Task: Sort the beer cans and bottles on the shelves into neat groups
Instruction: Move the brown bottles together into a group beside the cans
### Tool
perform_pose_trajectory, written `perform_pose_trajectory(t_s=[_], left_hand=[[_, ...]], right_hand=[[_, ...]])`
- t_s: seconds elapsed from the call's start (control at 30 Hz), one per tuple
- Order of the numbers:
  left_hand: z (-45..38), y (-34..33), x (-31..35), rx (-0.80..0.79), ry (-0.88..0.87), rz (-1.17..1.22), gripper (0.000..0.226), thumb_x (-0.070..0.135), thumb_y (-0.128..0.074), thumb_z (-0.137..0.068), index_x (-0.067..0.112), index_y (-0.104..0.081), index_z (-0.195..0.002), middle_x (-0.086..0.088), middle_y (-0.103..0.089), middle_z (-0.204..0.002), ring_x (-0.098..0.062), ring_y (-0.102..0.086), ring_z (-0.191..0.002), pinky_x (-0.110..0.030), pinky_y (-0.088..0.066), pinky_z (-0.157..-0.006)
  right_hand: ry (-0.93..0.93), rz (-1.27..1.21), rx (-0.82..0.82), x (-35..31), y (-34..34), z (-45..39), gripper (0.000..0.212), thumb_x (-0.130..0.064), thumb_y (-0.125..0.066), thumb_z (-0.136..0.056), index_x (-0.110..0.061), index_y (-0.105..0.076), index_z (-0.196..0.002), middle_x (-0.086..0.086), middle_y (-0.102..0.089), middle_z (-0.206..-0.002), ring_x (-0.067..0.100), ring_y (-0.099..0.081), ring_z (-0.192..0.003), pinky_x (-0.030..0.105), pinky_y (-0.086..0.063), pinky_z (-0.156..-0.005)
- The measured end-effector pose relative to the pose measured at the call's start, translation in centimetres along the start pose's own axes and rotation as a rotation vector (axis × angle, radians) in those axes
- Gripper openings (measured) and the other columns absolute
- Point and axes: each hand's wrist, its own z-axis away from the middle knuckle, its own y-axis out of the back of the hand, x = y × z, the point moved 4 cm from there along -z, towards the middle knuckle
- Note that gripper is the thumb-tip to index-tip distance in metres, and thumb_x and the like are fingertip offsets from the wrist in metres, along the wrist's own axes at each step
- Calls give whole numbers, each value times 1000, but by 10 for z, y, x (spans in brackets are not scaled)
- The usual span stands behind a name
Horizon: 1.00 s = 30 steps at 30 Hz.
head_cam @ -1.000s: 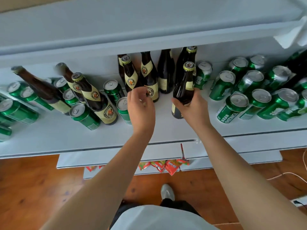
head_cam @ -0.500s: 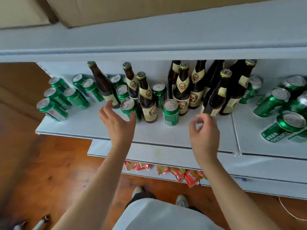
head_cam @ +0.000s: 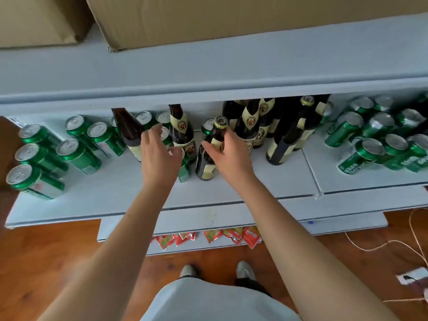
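Brown beer bottles with cream labels and green beer cans stand on a pale blue shelf [head_cam: 254,184]. My right hand [head_cam: 228,158] grips a brown bottle [head_cam: 208,162] by its shoulder near the shelf's front middle; the bottle leans slightly. My left hand [head_cam: 159,158] reaches in beside it with fingers spread, covering part of a green can [head_cam: 184,169], and its thumb lies at the can's rim. Two more bottles [head_cam: 181,130] stand behind my left hand. A cluster of bottles [head_cam: 287,140] stands to the right at the back.
Groups of green cans stand at the shelf's left [head_cam: 78,156] and right [head_cam: 361,156]. Cardboard boxes [head_cam: 231,17] sit on the shelf above, which overhangs the bottle tops. Red snack packets [head_cam: 231,236] hang on a lower shelf. A cable [head_cam: 382,245] lies on the wooden floor.
Both hands were open in front of the shelf. My right hand has reached in and taken hold of a bottle; my left hand has moved forward and right over a can.
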Motion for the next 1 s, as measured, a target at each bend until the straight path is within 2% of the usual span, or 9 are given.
perform_pose_trajectory(t_s=[0.1,0.17,0.27,0.47,0.6,0.7,0.77,0.93,1.0], left_hand=[[-26,-3,14,-33,6,84,65,31,-65,-90,8,-38,-145,-11,-48,-138,-25,-48,-126,-29,-39,-101],[-41,-15,17,-106,47,110,66,43,-65,-88,10,-43,-141,-11,-53,-134,-28,-51,-124,-38,-41,-104],[-51,-25,18,-114,91,79,44,39,-61,-91,9,-54,-123,-15,-61,-119,-35,-57,-110,-36,-41,-87],[-51,-17,16,-95,60,105,34,34,-62,-93,8,-60,-114,-16,-68,-108,-35,-62,-99,-31,-38,-74],[-33,5,31,-6,21,155,33,37,-64,-92,11,-64,-112,-8,-69,-101,-24,-64,-92,-29,-45,-77],[-24,22,50,31,-1,226,15,30,-65,-91,21,-63,-103,10,-63,-82,6,-57,-69,-10,-41,-66],[-18,31,63,54,4,267,11,30,-65,-90,27,-60,-100,17,-62,-81,12,-56,-66,-4,-40,-63],[-2,34,86,61,19,263,5,31,-64,-91,34,-60,-92,15,-65,-82,6,-59,-69,-14,-46,-66],[6,28,94,41,20,231,11,33,-63,-92,26,-64,-100,6,-68,-87,-7,-61,-76,-23,-46,-71]], right_hand=[[-109,-76,158,15,47,32,29,-36,-69,-88,-11,-60,-100,-8,-63,-81,4,-58,-72,9,-43,-64],[-203,-49,218,31,79,52,29,-38,-70,-87,-12,-62,-99,-11,-63,-81,-1,-56,-71,4,-40,-63],[-300,14,299,66,123,70,33,-42,-69,-87,-11,-63,-97,-4,-67,-84,10,-60,-77,20,-45,-67],[-336,30,444,139,177,59,28,-35,-70,-88,-11,-59,-91,4,-67,-86,23,-63,-83,28,-43,-70],[-313,80,412,162,188,30,29,-39,-69,-89,-15,-52,-88,3,-62,-83,21,-58,-76,25,-35,-65],[-269,122,357,171,189,8,33,-40,-67,-89,-11,-53,-93,7,-63,-87,27,-60,-83,28,-36,-68],[-238,149,299,171,189,-5,39,-40,-65,-91,-5,-56,-102,11,-65,-96,24,-57,-87,27,-34,-70],[-206,120,208,177,192,-30,46,-43,-62,-92,-7,-54,-120,10,-66,-112,28,-61,-104,27,-37,-77],[-182,86,183,179,190,-33,48,-42,-63,-92,-10,-52,-125,8,-66,-117,28,-61,-108,27,-40,-81]])
